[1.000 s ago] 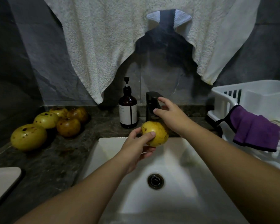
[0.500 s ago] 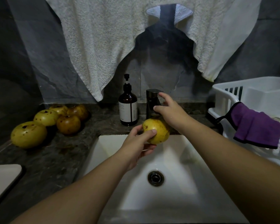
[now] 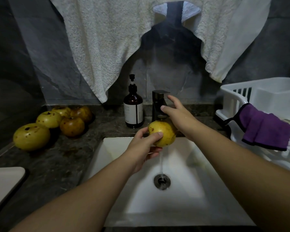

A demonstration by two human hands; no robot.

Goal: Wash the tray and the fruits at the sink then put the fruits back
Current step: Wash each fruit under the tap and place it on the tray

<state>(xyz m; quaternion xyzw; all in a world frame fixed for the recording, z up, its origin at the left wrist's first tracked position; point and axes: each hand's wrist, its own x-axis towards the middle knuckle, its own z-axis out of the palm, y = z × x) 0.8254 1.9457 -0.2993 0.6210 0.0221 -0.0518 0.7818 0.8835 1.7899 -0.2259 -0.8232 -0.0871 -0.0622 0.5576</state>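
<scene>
- Dark stone counter [image 3: 60, 158] surrounds your white sink [image 3: 199, 173]; unwashed fruits [image 3: 49, 126] wait at nine o'clock.
- Your left hand [image 3: 141, 148] clamps one fruit [image 3: 163, 133] under the tap's [image 3: 158, 104] stream for rinsing; your right hand [image 3: 177, 113], fingers apart, hovers by its lever.

Dim light; grey stone wall [image 3: 40, 67], white towel [image 3: 107, 39] hanging (rumpled), dark speckled countertop [image 3: 60, 161].

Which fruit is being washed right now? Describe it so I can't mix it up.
Start at the white sink, then look just under the dark tap. The yellow fruit there is gripped by the left hand; unlike the fruit pile on the counter, it is held in the water.
</scene>
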